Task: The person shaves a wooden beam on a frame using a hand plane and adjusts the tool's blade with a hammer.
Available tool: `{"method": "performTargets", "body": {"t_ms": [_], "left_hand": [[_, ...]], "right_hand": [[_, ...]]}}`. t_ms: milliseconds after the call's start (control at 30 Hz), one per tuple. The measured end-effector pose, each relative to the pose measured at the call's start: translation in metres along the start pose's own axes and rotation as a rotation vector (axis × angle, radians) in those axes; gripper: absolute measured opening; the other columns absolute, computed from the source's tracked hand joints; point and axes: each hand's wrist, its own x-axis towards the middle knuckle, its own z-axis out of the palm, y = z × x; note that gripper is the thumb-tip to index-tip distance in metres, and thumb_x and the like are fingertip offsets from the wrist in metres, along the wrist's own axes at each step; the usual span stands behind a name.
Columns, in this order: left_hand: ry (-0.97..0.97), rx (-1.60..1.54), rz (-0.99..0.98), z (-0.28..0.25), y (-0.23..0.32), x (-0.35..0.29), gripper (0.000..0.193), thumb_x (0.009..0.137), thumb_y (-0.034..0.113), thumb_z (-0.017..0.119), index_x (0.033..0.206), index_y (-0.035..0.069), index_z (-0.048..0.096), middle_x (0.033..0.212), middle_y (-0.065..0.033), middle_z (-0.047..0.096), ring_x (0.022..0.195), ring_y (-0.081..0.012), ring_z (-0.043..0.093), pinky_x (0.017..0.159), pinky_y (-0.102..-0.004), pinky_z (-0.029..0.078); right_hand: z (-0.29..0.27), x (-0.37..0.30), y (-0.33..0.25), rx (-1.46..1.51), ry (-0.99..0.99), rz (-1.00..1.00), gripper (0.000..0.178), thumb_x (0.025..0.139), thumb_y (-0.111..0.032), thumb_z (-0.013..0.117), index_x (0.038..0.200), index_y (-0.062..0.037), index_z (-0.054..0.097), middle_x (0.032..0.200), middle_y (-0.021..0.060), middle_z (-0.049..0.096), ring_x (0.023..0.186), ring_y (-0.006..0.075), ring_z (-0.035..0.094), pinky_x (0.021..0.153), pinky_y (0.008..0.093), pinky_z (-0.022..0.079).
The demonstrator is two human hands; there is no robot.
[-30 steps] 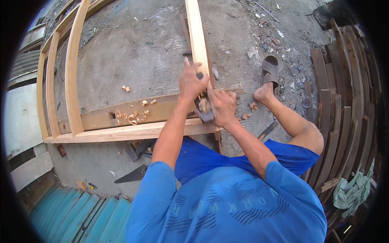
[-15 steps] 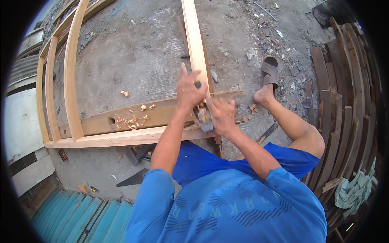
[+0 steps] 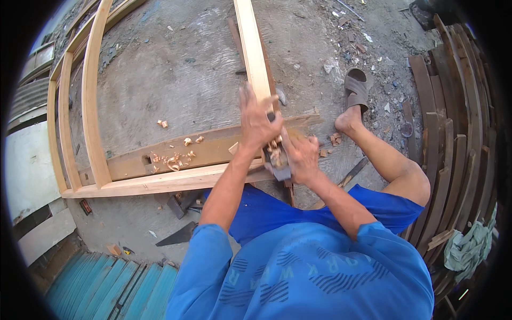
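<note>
A person in a blue shirt crouches over a pale wooden frame [image 3: 96, 133] lying on a rough concrete floor [image 3: 176, 69], seen from above. Both hands work a small hand plane [image 3: 277, 160] on a light plank [image 3: 253, 53] that runs away from the body. The left hand [image 3: 257, 124] presses on the plane's front, its grip wrapped over the top; the right hand [image 3: 303, 157] is clamped on the rear of the plane. Curled shavings [image 3: 173, 159] lie scattered on a darker board [image 3: 176, 154] just beside the hands. A bare foot [image 3: 349, 118] rests near a brown sandal [image 3: 356, 88]. The plank is narrow, so the plane could likely slip off its edge and bring the fingers against the blade or the wood; the loose shavings and the foot near the work add a risk of sliding. Compared with a second ago, the left hand sits lower on the plank, nearer the body, and the plane has been drawn back with it.
</note>
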Motion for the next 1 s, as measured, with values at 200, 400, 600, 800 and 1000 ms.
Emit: {"method": "performTargets", "body": {"t_ms": [200, 400, 600, 800, 1000], "left_hand": [[0.040, 0.097, -0.200, -0.021, -0.061, 0.127, 0.056, 0.078, 0.032, 0.072, 0.130, 0.012, 0.068, 0.153, -0.0446, 0.029, 0.145, -0.0595, 0.025, 0.122, -0.0581, 0.023], [-0.073, 0.021, -0.089, 0.005, 0.020, -0.052, 0.053, 0.074, 0.028, 0.074, 0.125, 0.014, 0.071, 0.153, -0.0449, 0.028, 0.145, -0.0634, 0.019, 0.118, -0.0711, 0.015], [0.032, 0.103, -0.025, -0.005, -0.038, 0.109, 0.053, 0.075, 0.030, 0.074, 0.126, 0.015, 0.070, 0.154, -0.0445, 0.026, 0.146, -0.0618, 0.020, 0.122, -0.0626, 0.020], [-0.025, 0.043, -0.139, -0.006, -0.039, 0.075, 0.052, 0.077, 0.032, 0.074, 0.125, 0.012, 0.069, 0.153, -0.0440, 0.030, 0.145, -0.0599, 0.027, 0.123, -0.0533, 0.024], [-0.086, -0.024, 0.026, -0.008, 0.002, -0.037, 0.050, 0.071, 0.024, 0.074, 0.119, 0.011, 0.072, 0.152, -0.0435, 0.032, 0.144, -0.0587, 0.029, 0.124, -0.0559, 0.022]], "right_hand": [[0.000, 0.139, 0.016, -0.085, 0.049, -0.079, 0.100, 0.070, -0.069, 0.076, 0.146, -0.0093, 0.050, 0.096, 0.0074, 0.067, 0.093, 0.0283, 0.063, 0.085, 0.0464, 0.039], [-0.008, -0.055, -0.015, 0.007, -0.091, 0.000, 0.101, 0.075, -0.060, 0.077, 0.144, 0.0080, 0.047, 0.096, 0.0088, 0.063, 0.084, 0.0260, 0.059, 0.075, 0.0446, 0.034], [0.011, 0.101, 0.019, -0.056, 0.017, 0.045, 0.105, 0.069, -0.064, 0.078, 0.147, -0.0015, 0.045, 0.104, 0.0098, 0.067, 0.096, 0.0280, 0.063, 0.083, 0.0457, 0.038], [-0.001, 0.075, 0.011, -0.065, -0.025, -0.003, 0.104, 0.070, -0.064, 0.078, 0.147, -0.0012, 0.047, 0.105, 0.0101, 0.067, 0.097, 0.0271, 0.062, 0.083, 0.0451, 0.038], [-0.001, -0.037, -0.030, 0.037, -0.087, 0.033, 0.101, 0.075, -0.058, 0.079, 0.141, 0.0122, 0.048, 0.093, 0.0103, 0.065, 0.089, 0.0269, 0.063, 0.082, 0.0428, 0.039]]}}
